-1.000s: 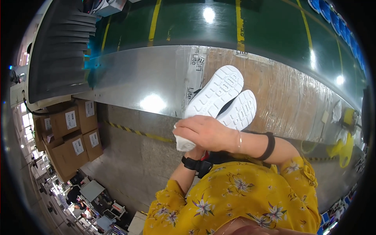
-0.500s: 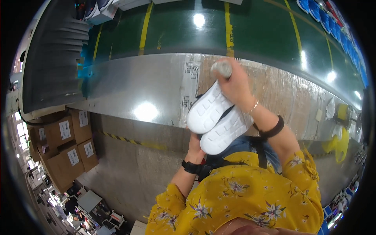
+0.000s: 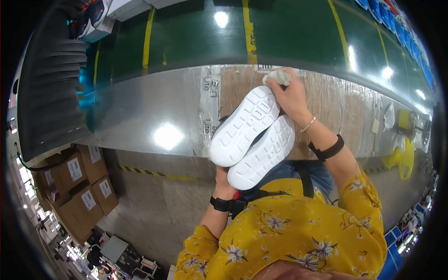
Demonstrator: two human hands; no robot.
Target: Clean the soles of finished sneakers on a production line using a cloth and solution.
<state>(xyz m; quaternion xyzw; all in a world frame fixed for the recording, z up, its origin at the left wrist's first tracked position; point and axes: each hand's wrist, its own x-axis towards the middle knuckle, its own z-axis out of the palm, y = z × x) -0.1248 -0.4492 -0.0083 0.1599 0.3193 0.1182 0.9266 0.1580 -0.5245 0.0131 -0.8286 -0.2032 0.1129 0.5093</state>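
Right grip (image 3: 291,99): fingers curled closed on a bunched white cloth (image 3: 280,77), at the far end of the leftward shoe (image 3: 243,128); contact between cloth and sole I cannot tell.

Left grip (image 3: 225,180): beneath the near ends of the pair, my fingers hidden, so closure cannot be told; it seems to bear both.

Rightward shoe (image 3: 265,156): alongside the other, sole likewise turned up.

Progress (my judgement): both soles look evenly white, no marks made out; uppers mostly hidden, so their state is unknown. Cloth in use or just lifted, unclear. Neither shoe set down yet.

Outward: pair held over the near side of the cardboard-covered tabletop (image 3: 333,107); yellow bag (image 3: 406,163) at right, brown boxes (image 3: 74,196) at left.
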